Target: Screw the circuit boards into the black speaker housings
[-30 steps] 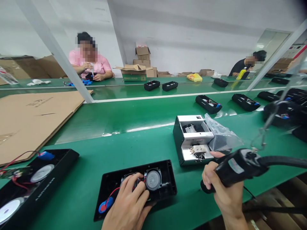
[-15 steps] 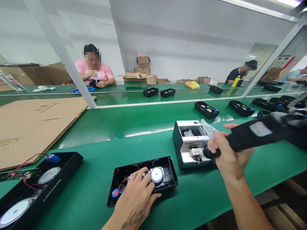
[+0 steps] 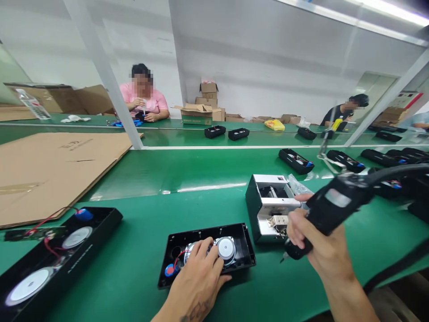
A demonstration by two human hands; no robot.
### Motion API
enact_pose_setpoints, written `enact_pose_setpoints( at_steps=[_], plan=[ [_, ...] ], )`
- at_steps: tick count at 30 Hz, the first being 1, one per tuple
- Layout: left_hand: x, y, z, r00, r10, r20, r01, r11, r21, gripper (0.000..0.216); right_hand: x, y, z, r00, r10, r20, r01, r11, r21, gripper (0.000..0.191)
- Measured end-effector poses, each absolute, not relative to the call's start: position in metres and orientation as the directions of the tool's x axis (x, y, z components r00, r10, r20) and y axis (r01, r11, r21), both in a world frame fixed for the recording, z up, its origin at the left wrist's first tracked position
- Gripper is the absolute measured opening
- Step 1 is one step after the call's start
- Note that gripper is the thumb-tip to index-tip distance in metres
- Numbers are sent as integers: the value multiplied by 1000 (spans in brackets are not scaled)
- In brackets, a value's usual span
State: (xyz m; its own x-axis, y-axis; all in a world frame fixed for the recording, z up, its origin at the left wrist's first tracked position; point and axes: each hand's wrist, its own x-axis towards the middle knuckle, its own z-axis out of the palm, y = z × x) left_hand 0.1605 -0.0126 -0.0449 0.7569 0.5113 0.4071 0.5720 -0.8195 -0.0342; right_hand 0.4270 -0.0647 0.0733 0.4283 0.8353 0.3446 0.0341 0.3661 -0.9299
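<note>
On the green bench lies a black speaker housing (image 3: 246, 250) with two round speaker drivers and a blue capacitor-like part (image 3: 170, 270) on red wires. My left hand (image 3: 203, 268) grips its near wall, fingers over the left driver and thumb outside; that driver is partly hidden. In my right hand (image 3: 318, 243) is a black electric screwdriver (image 3: 330, 205), its bit tilted down and to the left. The bit stands apart from the housing, in front of a silver and black screw feeder (image 3: 273, 208). I cannot tell whether a screw is on the bit.
Another open speaker housing (image 3: 90, 250) lies at the left, beside a cardboard sheet (image 3: 63, 165). Several black housings (image 3: 296, 161) stand along the belt beyond the feeder. A black cable (image 3: 398, 264) hangs at the right. Two co-workers sit across the line.
My right hand has swung the screwdriver from nearly level at the feeder's front to a downward slant, its bit now clear of the feeder. My left hand stays on the housing.
</note>
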Motion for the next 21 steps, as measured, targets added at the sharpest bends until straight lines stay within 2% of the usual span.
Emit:
enact_pose_setpoints(
  at_steps=[5, 9, 14, 21],
  plan=[
    [164, -15, -42, 746, 548, 378, 600, -800, -25, 37, 401, -70, 80, 348, 829, 438, -175, 516, -839, 28],
    [163, -16, -45, 740, 550, 387, 601, -799, -13, 37, 361, -64, 66, 290, 848, 443, -272, 517, -812, 27],
    [162, -15, -50, 746, 581, 326, 608, -794, 24, 32, 328, -55, 43, 276, 897, 344, -260, 414, -872, 33],
    [164, -17, -47, 754, 593, 284, 611, -791, 29, 31, 320, -54, 35, 300, 899, 318, -244, 395, -886, 31]
  ],
)
